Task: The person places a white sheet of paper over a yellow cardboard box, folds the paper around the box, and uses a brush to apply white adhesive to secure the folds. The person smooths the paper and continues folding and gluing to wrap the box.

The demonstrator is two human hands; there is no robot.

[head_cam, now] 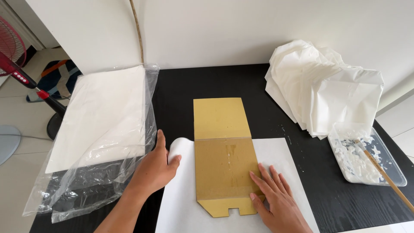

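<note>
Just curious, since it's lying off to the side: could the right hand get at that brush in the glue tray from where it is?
Probably yes. The right hand rests flat on the cardboard piece; only bare black table lies between it and the brush in the tray.

The cardboard (pixel 223 153) is brown, matt and a little rough, with shiny glue streaks. The sheet (pixel 276 159) under it is smooth white matt paper. The table (pixel 258 90) is black wood with fine grain. The bag (pixel 86 172) is clear glossy plastic, wrinkled. The tray (pixel 390 166) is transparent plastic, the brush (pixel 384 174) handle pale wood.
</note>
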